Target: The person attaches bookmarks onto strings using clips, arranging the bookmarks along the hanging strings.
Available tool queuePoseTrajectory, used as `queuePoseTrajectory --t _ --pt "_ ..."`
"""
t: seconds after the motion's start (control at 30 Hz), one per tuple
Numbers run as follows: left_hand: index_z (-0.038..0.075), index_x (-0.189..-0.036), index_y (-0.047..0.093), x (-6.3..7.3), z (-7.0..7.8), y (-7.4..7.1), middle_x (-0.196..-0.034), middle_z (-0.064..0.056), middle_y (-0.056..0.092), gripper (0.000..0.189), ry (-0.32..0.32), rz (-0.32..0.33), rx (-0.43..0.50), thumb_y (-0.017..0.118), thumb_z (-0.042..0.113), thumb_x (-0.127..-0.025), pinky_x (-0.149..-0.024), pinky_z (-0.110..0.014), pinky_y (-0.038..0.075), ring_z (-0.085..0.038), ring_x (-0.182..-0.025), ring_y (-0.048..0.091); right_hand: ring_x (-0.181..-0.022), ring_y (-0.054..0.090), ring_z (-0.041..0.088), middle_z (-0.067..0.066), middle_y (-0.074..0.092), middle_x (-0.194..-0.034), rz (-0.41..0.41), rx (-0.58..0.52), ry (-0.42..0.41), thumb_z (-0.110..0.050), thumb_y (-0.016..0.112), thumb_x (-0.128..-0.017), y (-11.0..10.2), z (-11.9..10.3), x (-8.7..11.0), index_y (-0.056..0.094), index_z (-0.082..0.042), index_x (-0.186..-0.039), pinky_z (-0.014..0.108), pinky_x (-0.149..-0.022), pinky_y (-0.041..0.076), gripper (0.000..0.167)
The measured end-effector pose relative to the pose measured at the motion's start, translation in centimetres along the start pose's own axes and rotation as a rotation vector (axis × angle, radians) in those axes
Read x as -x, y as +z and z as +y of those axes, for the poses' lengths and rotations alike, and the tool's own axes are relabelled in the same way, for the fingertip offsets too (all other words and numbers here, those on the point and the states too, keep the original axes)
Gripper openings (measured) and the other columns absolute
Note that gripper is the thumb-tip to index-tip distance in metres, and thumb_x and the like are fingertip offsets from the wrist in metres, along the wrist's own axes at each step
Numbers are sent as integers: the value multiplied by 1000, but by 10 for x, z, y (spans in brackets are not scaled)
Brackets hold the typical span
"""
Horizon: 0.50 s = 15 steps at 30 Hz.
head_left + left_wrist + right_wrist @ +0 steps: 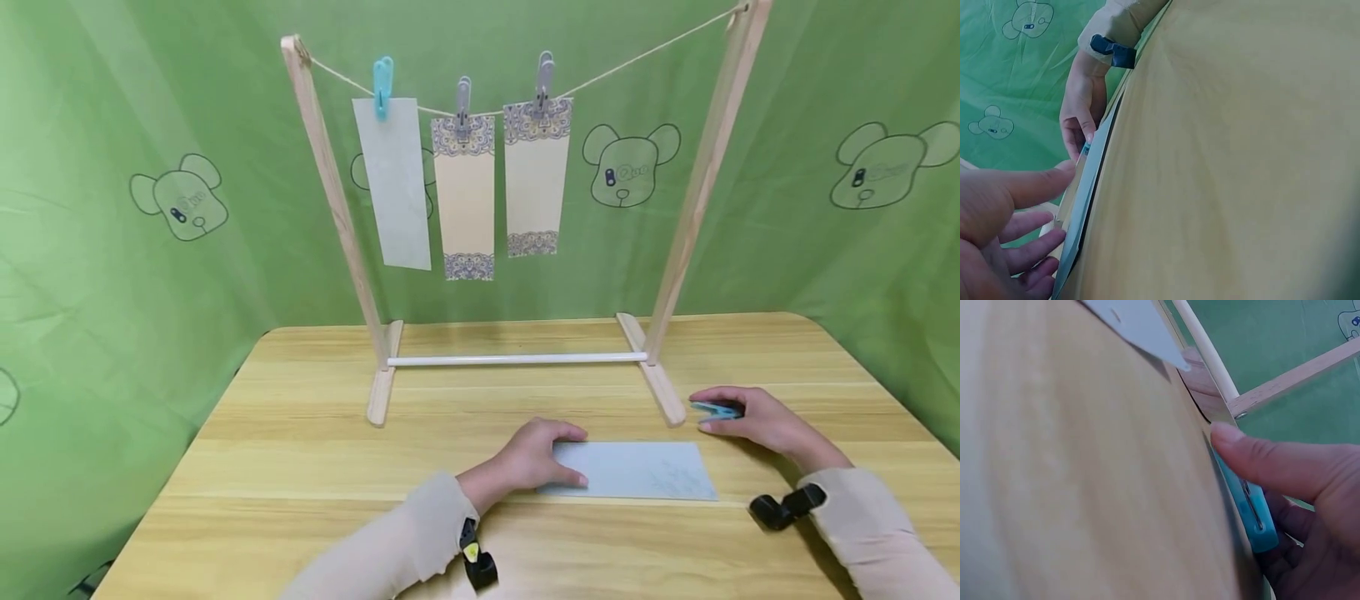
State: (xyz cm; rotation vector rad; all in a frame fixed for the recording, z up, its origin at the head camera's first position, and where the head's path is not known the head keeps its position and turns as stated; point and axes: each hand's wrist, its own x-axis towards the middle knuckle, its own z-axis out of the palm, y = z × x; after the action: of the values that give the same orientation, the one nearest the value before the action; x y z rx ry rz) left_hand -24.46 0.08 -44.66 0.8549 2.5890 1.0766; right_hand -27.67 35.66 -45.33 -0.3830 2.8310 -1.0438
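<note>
A pale blue paper card [637, 471] lies lengthwise on the table, with a faint printed pattern near its right end. My left hand [536, 454] is at the card's left end, thumb and fingers spread apart across its width. In the left wrist view, the fingers [1038, 250] come right at the edge of the card [1089, 181]. To the right of the card, my right hand [757, 419] holds a blue clothespin [720, 410] between thumb and fingers, close over the table. The same clothespin [1252, 515] shows beneath the thumb in the right wrist view.
Behind the hands stands a wooden frame [701, 175] with a string [637, 57] and a white bottom bar [517, 360]. From the string hang a pale blue card [393, 183] and two patterned cards [467, 200], each on a clothespin [383, 83]. Green fabric surrounds the table.
</note>
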Motion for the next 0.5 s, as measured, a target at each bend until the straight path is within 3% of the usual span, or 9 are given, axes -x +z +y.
queuePoseTrajectory --t 0.13,0.23,0.37,0.5 --pt "15 -124 61 3 4 0 -123 4 61 64 13 1 -219 84 34 -68 -92 -17 40 -10 -111 50 -89 52 -5 16 64 -108 9 11 -30 -23 73 -83 0 1 -1 62 1 -114 15 -75 46 41" --pt "17 -126 60 6 6 1 -123 2 57 69 -13 -6 -315 85 39 -66 -89 -18 42 -13 -109 48 -88 53 -2 13 64 -107 4 23 -38 -23 73 -82 -1 0 -1 62 0 -113 16 -74 47 40" --pt "18 -123 62 7 10 -1 -114 3 59 71 -38 -18 -373 86 42 -61 -79 -17 42 -11 -98 48 -89 53 0 13 64 -108 0 38 -47 -24 73 -83 0 -3 -1 62 -2 -113 17 -74 47 40" --pt "18 -119 64 6 10 -4 -105 7 62 70 -49 -46 -343 89 40 -57 -73 -15 38 -6 -87 45 -88 54 0 14 64 -106 8 41 -55 -24 74 -82 1 -5 -2 63 -2 -111 17 -73 47 38"
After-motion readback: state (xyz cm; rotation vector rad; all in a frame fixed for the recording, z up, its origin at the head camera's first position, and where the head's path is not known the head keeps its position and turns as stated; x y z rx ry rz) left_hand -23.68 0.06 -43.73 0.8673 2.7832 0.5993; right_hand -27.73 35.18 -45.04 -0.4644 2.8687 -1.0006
